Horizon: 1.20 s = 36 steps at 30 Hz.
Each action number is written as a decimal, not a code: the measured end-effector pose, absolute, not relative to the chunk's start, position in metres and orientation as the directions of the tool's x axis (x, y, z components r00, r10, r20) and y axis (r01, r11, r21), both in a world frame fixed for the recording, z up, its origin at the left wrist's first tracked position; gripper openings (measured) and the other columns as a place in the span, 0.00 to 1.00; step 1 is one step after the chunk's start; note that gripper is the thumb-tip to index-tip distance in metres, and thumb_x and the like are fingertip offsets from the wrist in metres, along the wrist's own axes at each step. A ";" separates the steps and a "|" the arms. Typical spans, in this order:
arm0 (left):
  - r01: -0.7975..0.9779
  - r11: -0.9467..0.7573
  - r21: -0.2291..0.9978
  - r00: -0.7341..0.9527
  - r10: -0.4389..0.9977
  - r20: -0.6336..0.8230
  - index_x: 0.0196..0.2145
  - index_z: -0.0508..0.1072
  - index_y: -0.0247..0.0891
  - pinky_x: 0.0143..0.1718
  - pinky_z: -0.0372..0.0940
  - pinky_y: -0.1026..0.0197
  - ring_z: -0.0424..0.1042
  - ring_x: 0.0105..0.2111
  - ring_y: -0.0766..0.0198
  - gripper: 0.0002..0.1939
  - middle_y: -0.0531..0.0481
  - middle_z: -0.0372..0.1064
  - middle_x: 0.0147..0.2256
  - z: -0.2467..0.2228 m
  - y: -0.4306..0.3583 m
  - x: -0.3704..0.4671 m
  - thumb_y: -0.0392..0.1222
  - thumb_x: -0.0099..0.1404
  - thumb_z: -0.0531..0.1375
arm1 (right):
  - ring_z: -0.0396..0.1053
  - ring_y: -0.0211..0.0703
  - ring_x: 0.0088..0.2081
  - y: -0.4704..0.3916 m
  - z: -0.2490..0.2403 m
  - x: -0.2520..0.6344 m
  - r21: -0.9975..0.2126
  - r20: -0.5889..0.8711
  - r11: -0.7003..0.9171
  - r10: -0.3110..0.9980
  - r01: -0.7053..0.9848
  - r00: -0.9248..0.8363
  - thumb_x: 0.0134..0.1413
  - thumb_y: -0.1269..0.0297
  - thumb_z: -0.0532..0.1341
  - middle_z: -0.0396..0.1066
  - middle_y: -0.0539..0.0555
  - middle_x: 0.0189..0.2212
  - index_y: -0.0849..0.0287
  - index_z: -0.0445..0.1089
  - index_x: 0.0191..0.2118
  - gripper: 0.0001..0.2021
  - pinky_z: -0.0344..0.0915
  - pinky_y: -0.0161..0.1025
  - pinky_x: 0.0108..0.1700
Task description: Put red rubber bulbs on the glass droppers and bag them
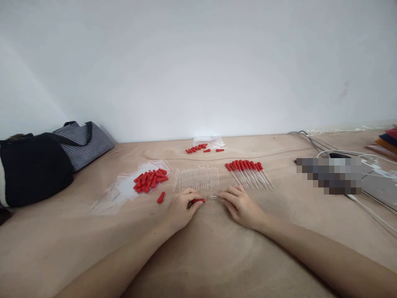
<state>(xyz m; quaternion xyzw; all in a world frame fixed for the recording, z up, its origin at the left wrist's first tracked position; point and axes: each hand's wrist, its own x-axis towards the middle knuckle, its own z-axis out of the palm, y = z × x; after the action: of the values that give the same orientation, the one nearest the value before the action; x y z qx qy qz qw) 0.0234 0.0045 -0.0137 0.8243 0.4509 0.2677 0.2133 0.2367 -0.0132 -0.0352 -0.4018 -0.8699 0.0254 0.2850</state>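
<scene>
Left hand [182, 208]: fingers closed around a red bulb [199, 200], its narrow end pointing right, probably to keep that end exposed.
Right hand [243, 209]: fingers nearly closed on a clear tube [214, 198], one end jutting left; the low grip seems meant to steady it. How much is hidden inside, I cannot tell.
Gap: bulb and tube lie apart, roughly end to end, just above the worktop [192, 256] or on it.
Bulb heap [149, 181]: on plastic bags [113, 192], near the left hand, likely for short reaches; a loose bulb [160, 197] lies beside it.
Tube row [197, 178]: side by side beyond both hands, presumably for easy single picking.
Capped tubes [245, 166]: fanned beyond the right hand, red ends away, apparently kept separate from bare ones.
</scene>
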 end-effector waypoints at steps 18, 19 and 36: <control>0.303 -0.304 0.903 0.362 0.913 0.186 0.34 0.67 0.35 0.33 0.64 0.62 0.68 0.31 0.65 0.07 0.50 0.69 0.30 -0.022 0.003 0.036 0.39 0.58 0.55 | 0.66 0.38 0.33 -0.019 -0.030 0.222 -0.480 0.513 0.612 0.777 0.629 -0.364 0.56 0.70 0.50 0.70 0.52 0.30 0.56 0.67 0.41 0.11 0.58 0.36 0.35; 0.272 -0.280 0.921 0.352 0.919 0.176 0.34 0.67 0.35 0.34 0.64 0.61 0.68 0.32 0.64 0.07 0.49 0.69 0.30 -0.022 0.003 0.037 0.39 0.57 0.55 | 0.66 0.38 0.32 -0.020 -0.030 0.221 -0.472 0.516 0.610 0.777 0.637 -0.362 0.56 0.70 0.50 0.70 0.52 0.30 0.56 0.68 0.41 0.11 0.57 0.36 0.35; 0.229 -0.145 0.963 0.280 0.957 0.078 0.31 0.70 0.34 0.34 0.66 0.60 0.70 0.30 0.64 0.08 0.50 0.72 0.28 -0.024 0.001 0.038 0.39 0.52 0.60 | 0.61 0.35 0.27 -0.014 -0.033 0.226 -0.265 0.596 0.723 0.643 0.638 -0.481 0.52 0.75 0.50 0.69 0.52 0.27 0.58 0.69 0.41 0.14 0.48 0.38 0.33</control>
<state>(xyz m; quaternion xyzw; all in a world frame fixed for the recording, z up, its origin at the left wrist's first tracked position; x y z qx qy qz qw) 0.0385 0.0006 -0.0240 0.6490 0.4569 0.3892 0.4676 0.2260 -0.0138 -0.0327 -0.3724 -0.8606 0.0035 0.3475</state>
